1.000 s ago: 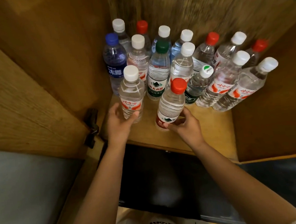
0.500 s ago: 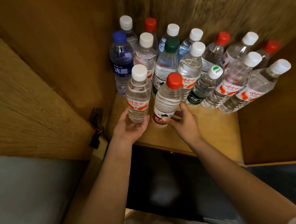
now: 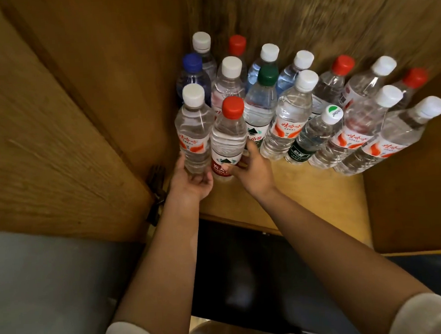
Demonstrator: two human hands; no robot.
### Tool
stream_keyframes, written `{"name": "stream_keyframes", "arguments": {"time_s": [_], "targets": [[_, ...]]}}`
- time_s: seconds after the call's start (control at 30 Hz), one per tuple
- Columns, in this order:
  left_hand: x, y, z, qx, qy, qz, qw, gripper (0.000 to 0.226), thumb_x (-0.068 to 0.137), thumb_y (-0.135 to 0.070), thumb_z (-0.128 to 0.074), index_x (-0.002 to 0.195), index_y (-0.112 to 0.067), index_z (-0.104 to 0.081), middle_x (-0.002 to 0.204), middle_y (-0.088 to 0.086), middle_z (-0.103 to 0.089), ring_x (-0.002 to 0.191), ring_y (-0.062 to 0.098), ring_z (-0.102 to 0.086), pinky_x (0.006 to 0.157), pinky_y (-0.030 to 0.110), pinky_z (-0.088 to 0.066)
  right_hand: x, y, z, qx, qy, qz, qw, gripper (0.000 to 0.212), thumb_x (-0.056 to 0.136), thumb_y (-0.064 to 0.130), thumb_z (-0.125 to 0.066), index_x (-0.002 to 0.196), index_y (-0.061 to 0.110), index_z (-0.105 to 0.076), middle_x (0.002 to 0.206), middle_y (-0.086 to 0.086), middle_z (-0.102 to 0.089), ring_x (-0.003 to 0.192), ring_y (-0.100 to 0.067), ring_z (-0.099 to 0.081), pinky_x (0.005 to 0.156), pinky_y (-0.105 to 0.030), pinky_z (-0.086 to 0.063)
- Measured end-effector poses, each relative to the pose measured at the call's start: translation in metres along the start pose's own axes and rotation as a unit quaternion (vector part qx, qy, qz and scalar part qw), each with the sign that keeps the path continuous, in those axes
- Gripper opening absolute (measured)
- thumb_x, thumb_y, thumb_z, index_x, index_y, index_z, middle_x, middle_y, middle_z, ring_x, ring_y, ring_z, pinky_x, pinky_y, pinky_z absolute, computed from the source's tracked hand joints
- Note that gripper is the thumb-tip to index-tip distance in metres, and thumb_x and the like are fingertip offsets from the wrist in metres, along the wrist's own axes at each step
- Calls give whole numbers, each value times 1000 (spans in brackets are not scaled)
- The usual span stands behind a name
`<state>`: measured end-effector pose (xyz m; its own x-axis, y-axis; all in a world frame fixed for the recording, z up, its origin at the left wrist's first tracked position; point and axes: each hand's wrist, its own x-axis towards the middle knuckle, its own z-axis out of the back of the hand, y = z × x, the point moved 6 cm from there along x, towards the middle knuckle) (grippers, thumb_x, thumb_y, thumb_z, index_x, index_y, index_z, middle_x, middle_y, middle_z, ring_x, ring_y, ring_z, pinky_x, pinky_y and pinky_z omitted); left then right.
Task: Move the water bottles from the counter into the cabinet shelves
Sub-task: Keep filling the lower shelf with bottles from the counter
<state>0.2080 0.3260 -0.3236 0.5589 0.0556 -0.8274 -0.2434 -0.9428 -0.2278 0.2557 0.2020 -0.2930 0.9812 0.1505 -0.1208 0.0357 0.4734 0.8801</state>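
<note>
Both front bottles have slid deeper; left hand (image 3: pixel 193 180) grips the white-capped bottle (image 3: pixel 193 135), right hand (image 3: pixel 250 170) the red-capped bottle (image 3: pixel 228 140). Pushing on could topple the green-capped bottle (image 3: pixel 259 107) just beyond.

Likely a home: wooden cabinet (image 3: pixel 58 151) stocked with water bottles (image 3: pixel 288 116).

Hands (image 3: pixel 193 180) pushed both front bottles (image 3: pixel 227 140) farther back.

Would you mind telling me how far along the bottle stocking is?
Many bottles already stand on the shelf. In hand: left hand holds the white-capped bottle, right hand the red-capped bottle, both at the front row. The counter is out of view, so what remains is unclear.
</note>
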Motion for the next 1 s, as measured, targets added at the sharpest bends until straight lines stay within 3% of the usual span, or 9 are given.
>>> {"name": "stream_keyframes", "arguments": {"time_s": [0.1,0.17,0.33,0.43,0.5,0.53,0.67,0.83,1.0], "targets": [[1,-7,0,9,-11,-20,1000,30,87,-39,-58,92,-10,-56,93,7,-58,79,17,-55,66,22,-41,5,3,-9,-2,-4,-6,1000,73,72,13,-77,134,14,-39,125,-8,-61,112,-24,-60,97,-41,-48],[2,-8,0,11,-14,-24,1000,31,88,-40,-57,88,-10,-54,88,6,-57,76,15,-53,66,22,-40,6,4,-12,8,-10,-8,1000,72,72,12,-76,134,14,-39,127,-8,-60,114,-25,-59,98,-43,-47],[5,-4,-1,48,-37,2,998,38,84,-50,-58,82,-13,-54,83,-3,-60,77,9,-54,85,28,-35,4,5,-18,16,-44,-11,999,69,73,13,-76,132,14,-41,126,-7,-60,115,-23,-58,98,-38,-47],[4,-4,-4,99,-49,9,994,46,84,-59,-52,96,-14,-57,111,-4,-65,102,9,-56,100,32,-27,4,7,-20,16,-52,-11,998,68,73,14,-75,131,13,-41,125,-7,-61,114,-22,-58,97,-33,-47],[0,-5,-3,138,-60,11,989,60,86,-61,-47,120,-12,-54,134,-1,-54,128,14,-43,108,35,-22,6,8,-22,23,-50,-17,998,66,74,13,-75,131,13,-41,125,-7,-61,114,-23,-58,96,-33,-46],[-1,-7,-2,147,-70,7,987,63,86,-60,-48,125,-11,-51,139,1,-50,132,16,-39,108,36,-22,8,9,-22,22,-49,-17,998,64,75,13,-74,130,13,-42,124,-7,-61,114,-23,-58,96,-31,-46],[1,-13,-4,118,-66,-20,991,60,85,-56,-53,126,-13,-49,137,2,-51,130,19,-42,105,37,-27,16,14,-23,12,-44,-20,999,61,77,12,-72,129,11,-42,126,-8,-60,117,-24,-55,94,-28,-41],[0,-7,-16,98,-3,-67,993,78,79,-71,-41,135,-17,-40,141,6,-47,134,23,-37,107,41,-26,15,12,-23,15,-27,-22,999,62,78,11,-71,131,12,-40,128,-8,-58,119,-23,-53,102,-39,-43],[0,-6,-20,98,4,-62,993,72,83,-68,-38,131,-15,-44,138,5,-51,129,23,-43,92,36,-31,11,14,-19,-28,-39,4,999,60,80,11,-69,132,11,-41,125,-9,-59,116,-23,-55,93,-25,-40]]}}
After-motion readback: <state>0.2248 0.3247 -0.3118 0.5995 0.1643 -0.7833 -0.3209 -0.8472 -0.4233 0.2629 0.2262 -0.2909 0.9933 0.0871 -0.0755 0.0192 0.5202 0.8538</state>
